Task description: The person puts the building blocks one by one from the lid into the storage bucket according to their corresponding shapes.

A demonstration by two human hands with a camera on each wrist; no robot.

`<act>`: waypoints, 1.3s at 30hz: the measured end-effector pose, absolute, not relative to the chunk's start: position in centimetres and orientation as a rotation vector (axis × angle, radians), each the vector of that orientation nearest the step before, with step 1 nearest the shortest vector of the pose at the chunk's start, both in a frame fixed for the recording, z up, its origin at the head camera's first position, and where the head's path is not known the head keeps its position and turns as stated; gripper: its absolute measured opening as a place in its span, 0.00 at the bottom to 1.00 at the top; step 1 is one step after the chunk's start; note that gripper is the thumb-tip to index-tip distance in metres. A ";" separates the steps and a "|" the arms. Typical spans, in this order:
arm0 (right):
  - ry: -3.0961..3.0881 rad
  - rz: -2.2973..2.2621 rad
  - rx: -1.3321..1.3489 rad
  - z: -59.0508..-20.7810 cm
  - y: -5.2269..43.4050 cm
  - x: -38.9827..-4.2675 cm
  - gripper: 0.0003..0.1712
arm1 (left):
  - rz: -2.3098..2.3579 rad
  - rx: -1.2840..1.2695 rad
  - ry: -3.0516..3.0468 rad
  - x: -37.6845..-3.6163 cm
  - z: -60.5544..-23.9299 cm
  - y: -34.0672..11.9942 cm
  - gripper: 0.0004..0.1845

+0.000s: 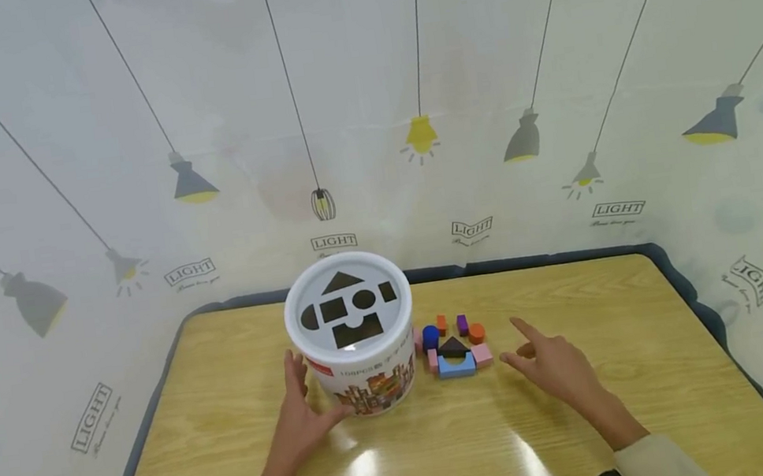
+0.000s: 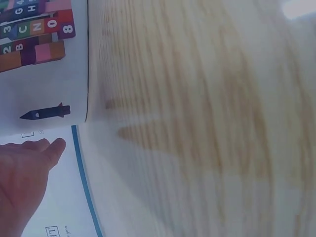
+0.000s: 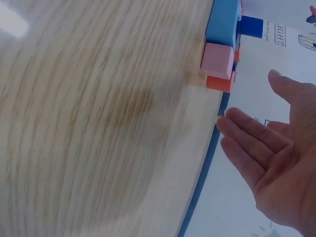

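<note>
In the head view a white bucket (image 1: 372,378) with printed blocks on its side stands on the table, its lid (image 1: 350,305) cut with shaped holes. My left hand (image 1: 301,418) is spread against the bucket's left side, thumb toward the front; whether it bears on the wall cannot be told. Beside the bucket's right side sits a cluster of wooden blocks: a blue arch block (image 1: 457,366), a dark triangle (image 1: 453,347), a pink block (image 1: 482,355), an orange-red round block (image 1: 476,333) and others. To their right hovers my right hand (image 1: 560,365), fingers loosely extended, holding nothing.
The wood-grain table (image 1: 573,286) ends at a dark blue edge (image 1: 555,257) at the back. Behind it hangs a pale curtain (image 1: 359,58) printed with lamps. Bright light reflections lie on the front of the table.
</note>
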State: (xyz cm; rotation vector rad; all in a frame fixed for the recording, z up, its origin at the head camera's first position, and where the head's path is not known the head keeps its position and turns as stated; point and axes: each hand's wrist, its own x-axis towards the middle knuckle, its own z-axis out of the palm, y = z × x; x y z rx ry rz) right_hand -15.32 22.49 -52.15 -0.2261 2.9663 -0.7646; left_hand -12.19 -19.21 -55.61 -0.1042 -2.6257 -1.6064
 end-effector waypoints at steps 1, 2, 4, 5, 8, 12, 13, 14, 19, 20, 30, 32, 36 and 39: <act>2.946 -0.816 -0.206 -52.2 22.4 -15.5 0.42 | -1.630 -0.102 -2.615 -12.3 -55.7 -19.1 0.74; 2.917 -0.875 -0.184 -52.3 22.3 -15.6 0.41 | -1.665 -0.097 -2.599 -12.3 -55.9 -19.1 0.74; 2.818 -1.043 -0.139 -52.5 22.0 -15.8 0.41 | -1.724 -0.095 -2.567 -12.4 -56.1 -18.9 0.73; 2.770 -1.122 -0.117 -52.6 21.9 -15.9 0.40 | -1.752 -0.092 -2.550 -12.3 -56.2 -18.8 0.73; 2.617 -1.347 -0.068 -52.9 21.4 -16.2 0.38 | -1.846 -0.080 -2.489 -12.2 -56.4 -18.6 0.72; 2.453 -1.542 -0.038 -53.2 20.7 -16.4 0.35 | -1.940 -0.040 -2.425 -12.2 -56.6 -18.2 0.72; 2.417 -1.576 -0.031 -53.2 20.5 -16.4 0.35 | -1.955 -0.035 -2.411 -12.2 -56.7 -18.1 0.72; 2.384 -1.606 -0.016 -53.3 20.3 -16.4 0.34 | -1.963 -0.028 -2.400 -12.3 -56.8 -17.9 0.71; 2.293 -1.656 0.029 -53.8 19.3 -16.4 0.30 | -1.987 -0.069 -2.337 -12.5 -57.3 -17.5 0.70; 2.284 -1.657 0.039 -53.9 19.1 -16.4 0.30 | -1.992 -0.083 -2.326 -12.6 -57.4 -17.4 0.69; 2.171 -1.708 -0.025 -54.8 17.0 -16.2 0.27 | -2.015 -0.094 -2.310 -12.6 -57.5 -17.1 0.63; 2.177 -1.694 -0.019 -55.0 16.5 -16.2 0.27 | -2.030 -0.083 -2.307 -12.6 -57.5 -17.1 0.63; 2.218 -1.644 0.005 -55.5 15.8 -16.2 0.25 | -2.052 -0.050 -2.306 -12.6 -57.5 -17.2 0.63; 2.243 -1.606 0.018 -55.7 15.5 -16.2 0.22 | -2.038 -0.038 -2.312 -12.7 -57.7 -17.2 0.63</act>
